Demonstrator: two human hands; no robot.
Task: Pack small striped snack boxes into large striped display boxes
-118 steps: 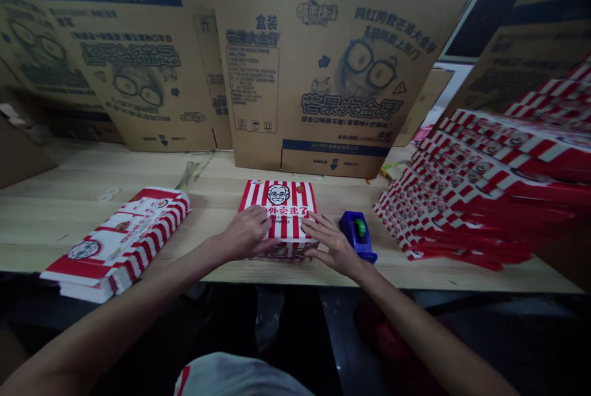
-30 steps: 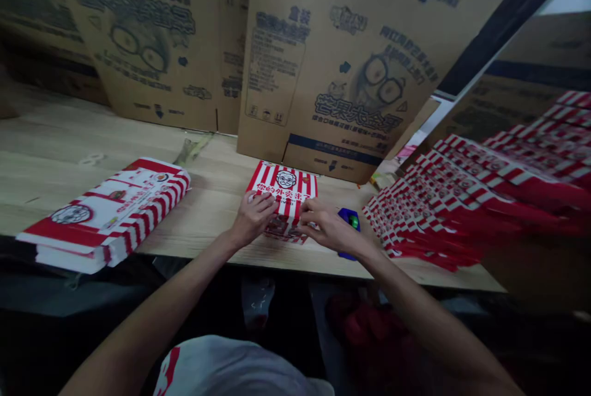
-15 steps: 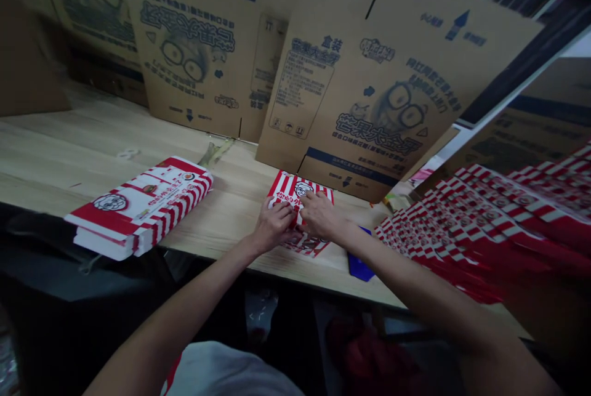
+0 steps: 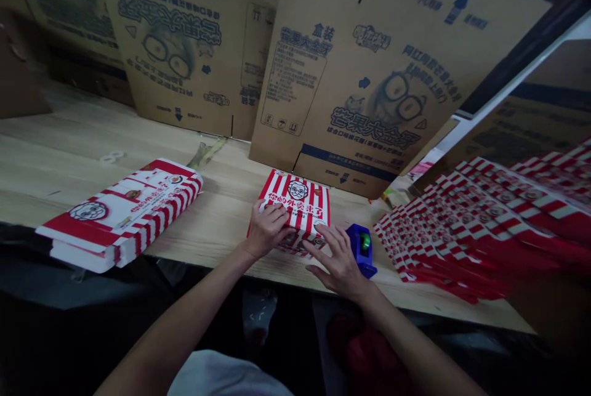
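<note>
A red-and-white striped cardboard box with a printed cartoon head sits upright on the table. My left hand grips its front left corner, fingers curled over the top edge and thumb toward the front. At the front right corner, my right hand has its fingers apart, with the fingertips at the box's edge. Just right of that hand stands a blue tape dispenser with a green roll in it. To the left lies a stack of flat, unfolded boxes in the same print.
Large brown cartons line the back of the wooden table. On the right, many striped boxes are piled in rows. A strip of clear tape lies near the cartons. The table's front edge runs close to my body.
My right hand has moved off the box's top toward the front right and its fingers have spread, uncovering the top print and the tape dispenser. My left hand stays at the left side.
</note>
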